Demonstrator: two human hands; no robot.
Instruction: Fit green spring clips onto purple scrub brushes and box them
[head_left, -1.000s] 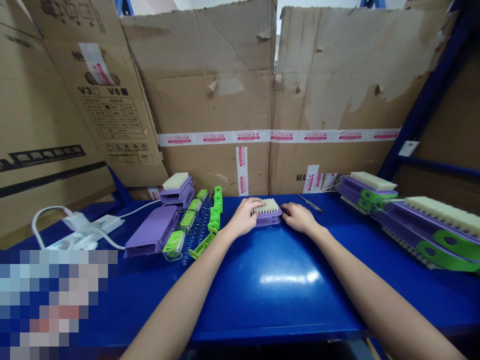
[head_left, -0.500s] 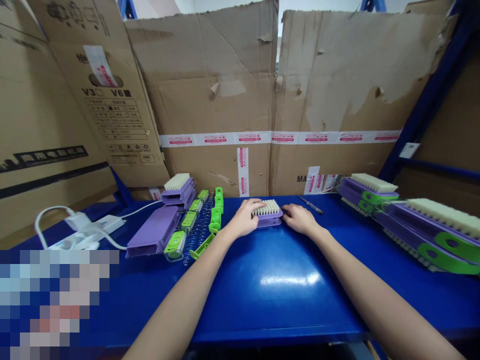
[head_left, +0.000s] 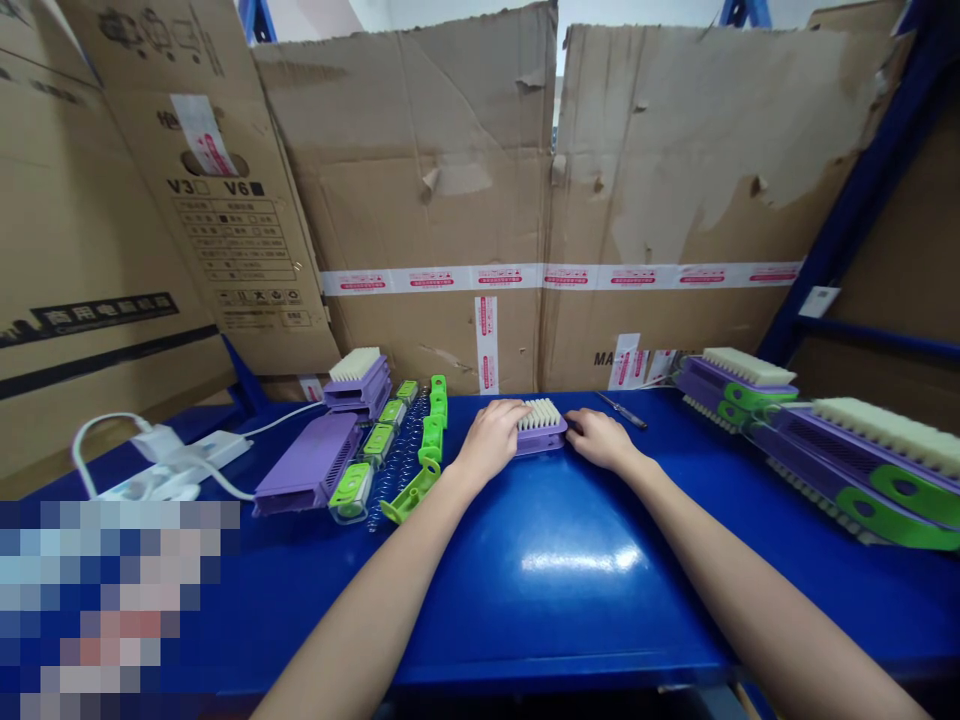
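A purple brush point(head_left: 541, 441) with cream bristles pointing up lies on the blue tabletop in front of me. My left hand point(head_left: 495, 437) is closed over its left end, and that end is hidden under the palm. At the right end, my right hand point(head_left: 598, 437) has its fingers bent in close against the brush. Whatever those fingertips may hold is too small and hidden to make out. Just beyond the right hand lies a thin screwdriver point(head_left: 622, 410) with a clear handle.
At left are purple housings point(head_left: 311, 462), clear-and-green boxes point(head_left: 352, 490), a row of springs point(head_left: 401, 455) and green end pieces point(head_left: 411, 494). A white power strip point(head_left: 169, 465) with cables stands farther left. Finished-looking brushes point(head_left: 855, 450) are at right. Cardboard point(head_left: 420, 200) walls the back.
My left hand has shifted slightly right and now covers more of the bristles. The right hand stays at the brush's right end, almost unmoved.
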